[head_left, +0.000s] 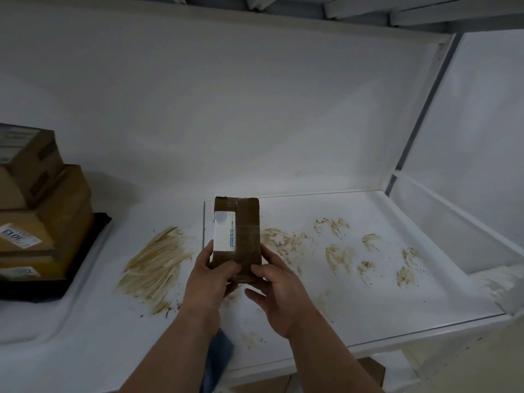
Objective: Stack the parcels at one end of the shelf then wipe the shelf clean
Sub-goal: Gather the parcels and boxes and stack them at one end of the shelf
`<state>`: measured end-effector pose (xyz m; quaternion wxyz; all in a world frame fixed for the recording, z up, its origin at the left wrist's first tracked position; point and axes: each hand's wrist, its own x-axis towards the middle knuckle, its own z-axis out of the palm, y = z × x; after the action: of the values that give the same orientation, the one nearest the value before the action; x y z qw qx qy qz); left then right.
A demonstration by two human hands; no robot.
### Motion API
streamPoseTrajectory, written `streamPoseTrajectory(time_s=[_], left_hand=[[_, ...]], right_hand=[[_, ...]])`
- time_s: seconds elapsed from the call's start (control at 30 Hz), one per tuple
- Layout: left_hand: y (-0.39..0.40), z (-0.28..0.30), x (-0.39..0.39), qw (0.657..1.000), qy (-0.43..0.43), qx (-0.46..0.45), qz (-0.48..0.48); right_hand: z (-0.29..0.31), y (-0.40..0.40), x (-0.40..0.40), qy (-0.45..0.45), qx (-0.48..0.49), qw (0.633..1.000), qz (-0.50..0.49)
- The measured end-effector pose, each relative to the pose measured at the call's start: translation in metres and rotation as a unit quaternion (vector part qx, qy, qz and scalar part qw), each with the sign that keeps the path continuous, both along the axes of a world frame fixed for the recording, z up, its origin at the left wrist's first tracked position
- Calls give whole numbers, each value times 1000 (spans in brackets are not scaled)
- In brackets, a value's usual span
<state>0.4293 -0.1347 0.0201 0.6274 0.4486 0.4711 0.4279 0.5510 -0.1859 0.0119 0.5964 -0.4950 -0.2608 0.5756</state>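
I hold a small brown cardboard parcel (238, 234) with a white label and clear tape above the middle of the white shelf (368, 316). My left hand (209, 276) grips its lower left side. My right hand (280, 290) grips its lower right side. A stack of brown parcels (37, 211) sits at the left end of the shelf on a flat black parcel (71, 276). Brown smears (156, 265) and smaller brown stains (340, 253) mark the shelf surface.
A white cloth (499, 285) lies at the shelf's right front edge. A blue cloth (218, 358) hangs below my left forearm. A grey upright post (419, 120) and white wall close off the right end. Another shelf sits overhead, and cardboard (371, 370) shows below.
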Motion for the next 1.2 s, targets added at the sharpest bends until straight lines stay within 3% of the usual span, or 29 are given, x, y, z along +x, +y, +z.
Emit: streamPoseTrajectory(time_s=[0.33, 0.63, 1.2], left_hand=[[26, 7, -121, 997, -77, -22, -17], [36, 15, -210, 997, -77, 16, -15], [6, 6, -268, 981, -34, -54, 181]], right_hand=[[-4, 40, -118, 64, 3, 998, -30], [1, 56, -197, 100, 57, 991, 68], [-11, 66, -254, 71, -46, 979, 187]])
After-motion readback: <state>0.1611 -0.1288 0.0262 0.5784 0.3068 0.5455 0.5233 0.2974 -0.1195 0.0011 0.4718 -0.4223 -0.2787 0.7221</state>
